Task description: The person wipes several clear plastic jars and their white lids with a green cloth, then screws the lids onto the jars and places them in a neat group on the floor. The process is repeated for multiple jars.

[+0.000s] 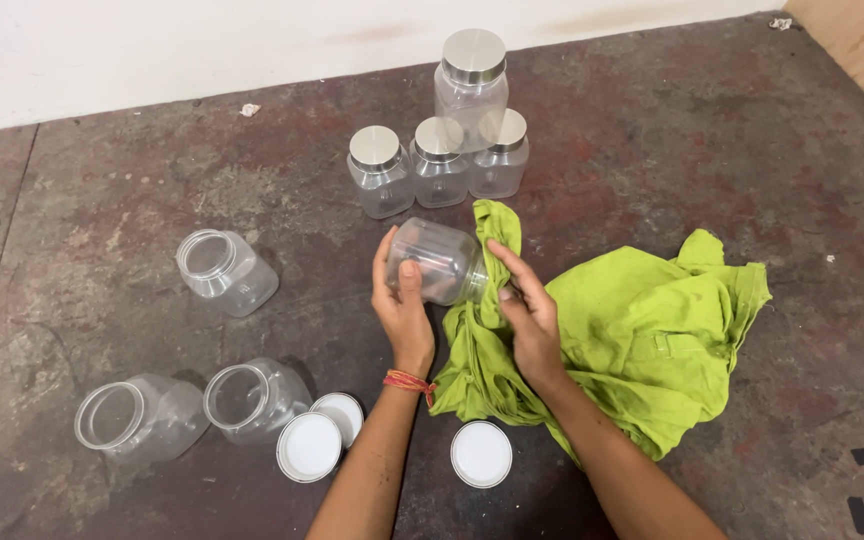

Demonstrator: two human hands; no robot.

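We've got the left hand (pixel 401 305) wrapped round a clear plastic jar (pixel 435 261), held on its side just above the floor (pixel 102 210), fingers over the jar's base end, thumb on the wall facing us. Jar mouth points right, w/ no lid on it. The right hand (pixel 527 310) is closed on a bunched part of the green cloth (pixel 642 340) and presses it at the jar's mouth; a strip of cloth runs up over the mouth end. Rest of the cloth lies spread on the floor to the right, partly under the right forearm.

Behind the jar, approx. centre of view, stand four lidded jars upright: a tall jar (pixel 471 85) w/ silver lid at the back, and three short lidded jars (pixel 439 160) in a row in front of it, close together, touching or nearly so.

On the left lie three open jars on their sides: one (pixel 226 270) mid-left by itself, two more (pixel 192 405) lower left, side by side, mouths towards us.

Loose lids, white insides up: two overlapping lids (pixel 320 438) just beside the lower-left jars, and a single lid (pixel 481 454) between our forearms, near the cloth's edge.

Left wrist has a red-orange thread band (pixel 408 381).
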